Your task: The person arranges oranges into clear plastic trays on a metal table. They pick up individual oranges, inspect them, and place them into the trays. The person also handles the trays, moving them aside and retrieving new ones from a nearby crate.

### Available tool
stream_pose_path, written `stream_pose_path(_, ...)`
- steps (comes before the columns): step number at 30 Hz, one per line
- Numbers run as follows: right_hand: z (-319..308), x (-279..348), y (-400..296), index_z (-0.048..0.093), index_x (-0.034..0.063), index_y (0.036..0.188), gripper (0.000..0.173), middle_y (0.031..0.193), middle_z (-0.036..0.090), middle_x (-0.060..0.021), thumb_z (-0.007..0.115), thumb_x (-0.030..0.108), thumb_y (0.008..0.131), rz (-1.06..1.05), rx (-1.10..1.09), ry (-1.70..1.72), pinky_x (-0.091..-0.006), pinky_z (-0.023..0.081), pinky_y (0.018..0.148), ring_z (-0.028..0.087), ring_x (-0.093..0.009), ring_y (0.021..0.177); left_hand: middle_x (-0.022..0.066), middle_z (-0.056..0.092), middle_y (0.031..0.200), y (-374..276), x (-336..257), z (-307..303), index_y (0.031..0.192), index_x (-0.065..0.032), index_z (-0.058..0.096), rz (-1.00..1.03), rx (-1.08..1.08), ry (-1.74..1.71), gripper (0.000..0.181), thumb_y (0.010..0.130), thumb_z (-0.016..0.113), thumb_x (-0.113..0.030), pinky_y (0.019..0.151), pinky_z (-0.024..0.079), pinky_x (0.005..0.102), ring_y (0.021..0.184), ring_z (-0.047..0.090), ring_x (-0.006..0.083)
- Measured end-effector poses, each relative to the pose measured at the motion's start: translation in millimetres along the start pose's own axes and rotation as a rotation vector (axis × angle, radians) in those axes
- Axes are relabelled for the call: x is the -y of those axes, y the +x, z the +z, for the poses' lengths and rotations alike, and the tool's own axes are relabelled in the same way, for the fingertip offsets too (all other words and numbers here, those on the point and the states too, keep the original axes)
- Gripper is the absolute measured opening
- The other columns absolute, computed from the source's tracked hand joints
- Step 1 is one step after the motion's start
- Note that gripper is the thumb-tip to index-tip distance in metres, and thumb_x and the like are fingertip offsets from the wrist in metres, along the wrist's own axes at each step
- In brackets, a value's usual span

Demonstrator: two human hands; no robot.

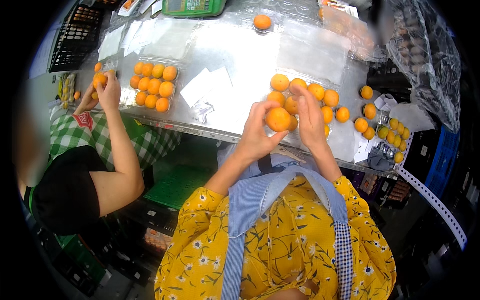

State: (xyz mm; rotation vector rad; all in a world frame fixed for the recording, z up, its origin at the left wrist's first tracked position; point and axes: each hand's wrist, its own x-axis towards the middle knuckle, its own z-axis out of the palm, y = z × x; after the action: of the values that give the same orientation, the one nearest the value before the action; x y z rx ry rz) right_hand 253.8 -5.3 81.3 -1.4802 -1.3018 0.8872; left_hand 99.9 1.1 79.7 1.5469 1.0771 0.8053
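In my left hand (258,131) is a round orange fruit (278,119), apparently a mandarin, held between thumb and fingers above the tray. My right hand (310,118) hovers beside it with fingers raised and slightly bent; I see nothing in its grasp. Beneath both hands lies a clear plastic clamshell pack (339,88) with several similar fruits (315,91) set in rows. Its lid (313,48) is folded back, away from me. My hands hide part of the near rows. One loose fruit (342,114) rests at the pack's right side.
Left of me, a co-worker's hands (107,92) hold fruit beside another filled pack (153,86). White papers (208,90) lie on the metal table (228,48). A green scale (193,7) and a single fruit (262,21) are farther back. Right are loose fruits (361,125) and plastic film (423,56).
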Motion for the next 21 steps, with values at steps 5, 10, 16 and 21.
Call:
stream_pose_path(5, 16, 16, 8, 0.053, 0.0016, 0.117, 0.036, 0.114, 0.055, -0.0151, 0.044, 0.026, 0.093, -0.207, 0.101, -0.213, -0.0388, 0.036, 0.092, 0.049, -0.032, 0.107, 0.0148, 0.047, 0.110, -3, -6, 8, 0.117, -0.0010, 0.047, 0.031, 0.129, 0.131, 0.056, 0.066, 0.071, -0.001, 0.084, 0.045, 0.0315, 0.104, 0.052, 0.0278)
stream_pose_path(10, 17, 2, 12, 0.053, 0.0013, 0.116, 0.038, 0.112, 0.055, -0.0160, 0.044, 0.030, 0.093, -0.130, 0.118, -0.162, -0.0399, 0.036, 0.091, 0.050, -0.032, 0.104, 0.0138, 0.048, 0.112, 4, -20, 1, 0.115, -0.0004, 0.050, 0.014, 0.202, 0.083, 0.054, 0.066, 0.073, -0.001, 0.086, 0.046, 0.0317, 0.104, 0.053, 0.0270)
stream_pose_path(16, 5, -9, 21, 0.055, 0.0008, 0.113, 0.035, 0.108, 0.056, -0.0156, 0.039, 0.028, 0.096, -0.023, 0.014, -0.022, -0.0369, 0.039, 0.090, 0.052, -0.030, 0.103, 0.0082, 0.044, 0.116, 5, -6, -8, 0.117, -0.0025, 0.051, -0.093, 0.356, -0.223, 0.057, 0.065, 0.072, 0.008, 0.094, 0.045, 0.0320, 0.113, 0.048, 0.0212)
stream_pose_path(21, -13, -12, 18, 0.056, 0.0008, 0.110, 0.032, 0.105, 0.058, -0.0141, 0.040, 0.026, 0.097, -0.008, -0.041, -0.046, -0.0338, 0.041, 0.087, 0.055, -0.026, 0.100, 0.0057, 0.043, 0.117, 6, -8, -8, 0.117, -0.0051, 0.052, -0.099, 0.274, -0.480, 0.057, 0.065, 0.071, 0.011, 0.094, 0.046, 0.0316, 0.115, 0.047, 0.0192)
